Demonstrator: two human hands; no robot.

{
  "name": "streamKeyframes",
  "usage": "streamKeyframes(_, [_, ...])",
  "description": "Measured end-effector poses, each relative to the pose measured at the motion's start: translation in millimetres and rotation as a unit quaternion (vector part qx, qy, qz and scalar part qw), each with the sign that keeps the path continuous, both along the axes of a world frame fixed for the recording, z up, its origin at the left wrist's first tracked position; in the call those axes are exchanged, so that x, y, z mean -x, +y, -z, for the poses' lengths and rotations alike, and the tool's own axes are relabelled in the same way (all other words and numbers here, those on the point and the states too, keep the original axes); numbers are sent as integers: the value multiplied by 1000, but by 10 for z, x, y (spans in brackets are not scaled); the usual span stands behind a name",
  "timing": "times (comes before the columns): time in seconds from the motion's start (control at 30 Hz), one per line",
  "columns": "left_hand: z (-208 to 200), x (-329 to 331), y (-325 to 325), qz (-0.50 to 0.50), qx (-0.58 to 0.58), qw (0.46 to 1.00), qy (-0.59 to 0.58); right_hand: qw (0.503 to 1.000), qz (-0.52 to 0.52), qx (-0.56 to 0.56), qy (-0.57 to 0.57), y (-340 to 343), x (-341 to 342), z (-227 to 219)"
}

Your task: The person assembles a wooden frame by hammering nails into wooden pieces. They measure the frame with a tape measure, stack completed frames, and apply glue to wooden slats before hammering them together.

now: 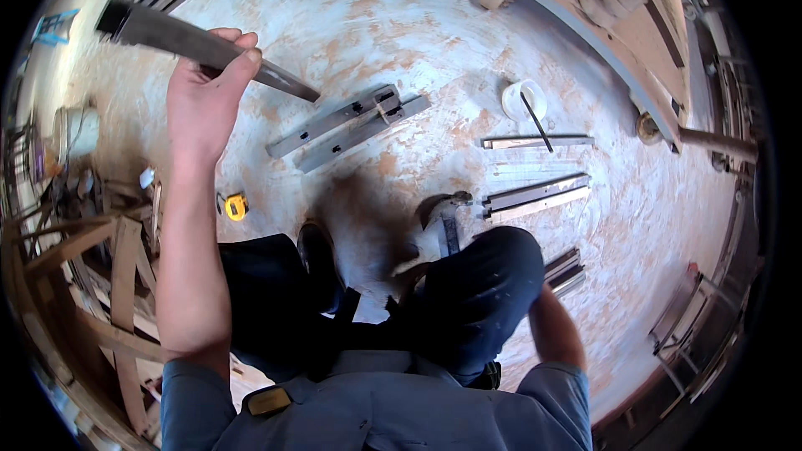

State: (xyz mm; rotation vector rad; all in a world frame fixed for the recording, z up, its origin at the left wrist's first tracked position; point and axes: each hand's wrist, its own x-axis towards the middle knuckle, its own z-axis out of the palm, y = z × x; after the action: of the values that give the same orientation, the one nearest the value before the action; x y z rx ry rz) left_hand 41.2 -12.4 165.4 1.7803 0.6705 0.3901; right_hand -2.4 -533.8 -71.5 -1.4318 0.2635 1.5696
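My left hand (210, 83) is raised at the far left, closed around a long grey-brown wooden bar (188, 43) that slants down to the right. On the floor beyond my feet lie two grey bars (334, 129) side by side, with dark slots cut in them and a small block across their far end. My right forearm (558, 326) passes behind my bent right knee, which hides the right hand. Close to my right foot is a hammer-like tool (449, 230). Between my feet a brownish area is smeared by motion.
A yellow tape measure (236, 207) lies at the left. To the right are a white bucket (525, 100) with a dark stick and several wooden bars (536, 196). A wooden bench (576, 8) stands far right; a wooden frame (125, 284) stands near left.
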Motion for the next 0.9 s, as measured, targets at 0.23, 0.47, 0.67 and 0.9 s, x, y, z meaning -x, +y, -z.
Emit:
streamKeyframes(0.23, [-263, 736, -272, -62, 15, 998, 15, 995, 76, 38, 43, 457, 925, 403])
streamKeyframes(0.47, [607, 1002, -439, -141, 115, 983, 19, 994, 97, 32, 34, 483, 990, 377])
streamKeyframes(0.67, [1091, 1055, -479, -121, 130, 984, -1, 992, 123, 23, 22, 493, 999, 353])
streamKeyframes(0.9, [1239, 1059, -410, -103, 146, 984, -19, 988, 154, 14, -3, 473, 907, 235])
